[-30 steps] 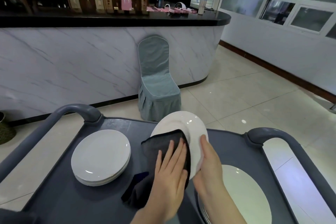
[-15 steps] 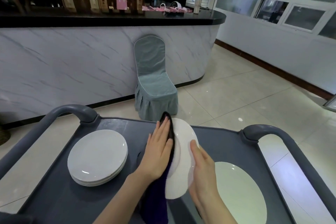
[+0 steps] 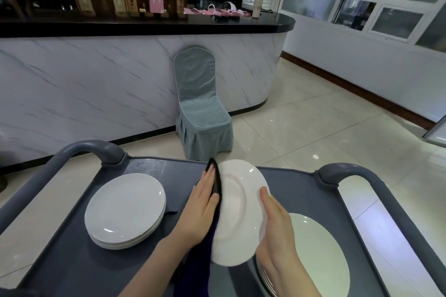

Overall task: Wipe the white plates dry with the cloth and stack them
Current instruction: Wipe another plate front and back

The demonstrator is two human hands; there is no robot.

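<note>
White plate point(image 3: 237, 214) held on edge above the grey cart point(image 3: 154, 169) — underside facing the camera. Left hand point(image 3: 201, 210) lies flat, fingers extended, pressing the dark cloth point(image 3: 216, 182) against the plate's far face. Right hand point(image 3: 275, 222) curls around the plate's right rim. Stack of white plates point(image 3: 125, 210) sits on the cart to the left — second stack point(image 3: 321, 253) lower right.

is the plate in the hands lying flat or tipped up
Tipped up. The plate stands near on edge above the cart, left hand and right hand on opposite sides.
</note>
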